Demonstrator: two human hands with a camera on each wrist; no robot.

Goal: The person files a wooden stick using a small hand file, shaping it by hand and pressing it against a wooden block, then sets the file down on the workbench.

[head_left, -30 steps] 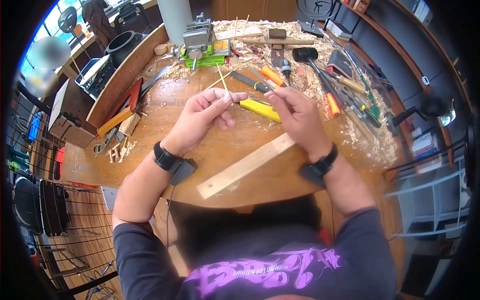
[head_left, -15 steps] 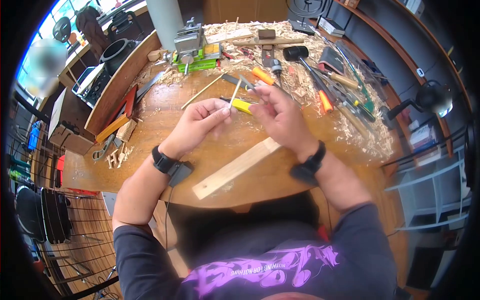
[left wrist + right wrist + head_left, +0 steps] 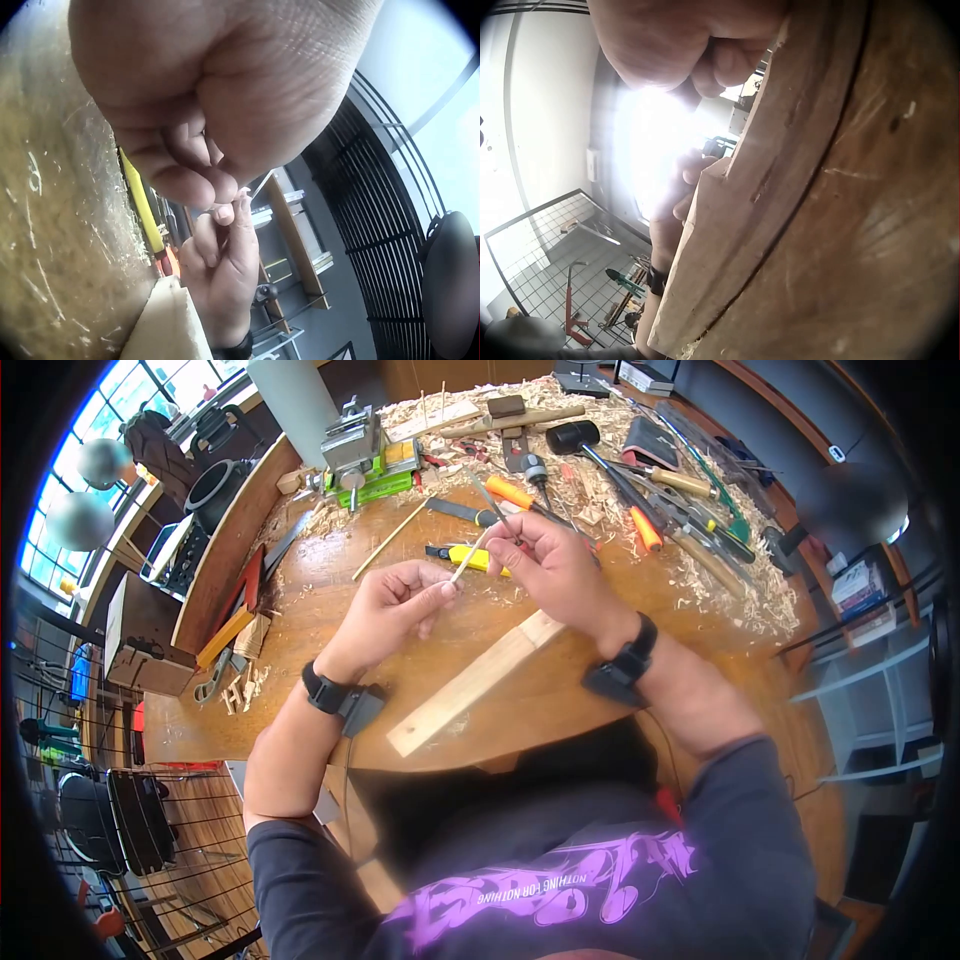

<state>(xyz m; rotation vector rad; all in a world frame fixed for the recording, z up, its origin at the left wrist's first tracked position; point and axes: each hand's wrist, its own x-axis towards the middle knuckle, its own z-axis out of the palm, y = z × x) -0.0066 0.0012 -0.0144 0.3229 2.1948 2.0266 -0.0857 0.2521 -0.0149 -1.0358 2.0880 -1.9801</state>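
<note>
A short thin pale stick point(image 3: 468, 558) slants between the two hands in the head view. The left hand point(image 3: 395, 605) pinches its lower end between thumb and fingers. At its upper end the right hand point(image 3: 550, 575) touches it with the fingertips, while also gripping a thin dark metal tool point(image 3: 484, 492) that points up and away. Below the hands a flat wooden board point(image 3: 470, 685) lies diagonally on the table. The left wrist view shows the fingertips of the left hand point(image 3: 217, 112) close to those of the right hand point(image 3: 221, 274); the stick is mostly hidden there.
Beyond the hands lie a yellow-handled cutter point(image 3: 470, 557), a long thin stick point(image 3: 388, 540) and a dark flat file point(image 3: 455, 510). A green and grey vise point(image 3: 355, 445) stands at the back left. Chisels and a black mallet point(image 3: 572, 437) lie among wood shavings at the right.
The right hand has come in to the stick, whose upper end now meets its fingertips. Earlier the stick stood up more steeply from the left hand. The head view has shifted and tilted.
</note>
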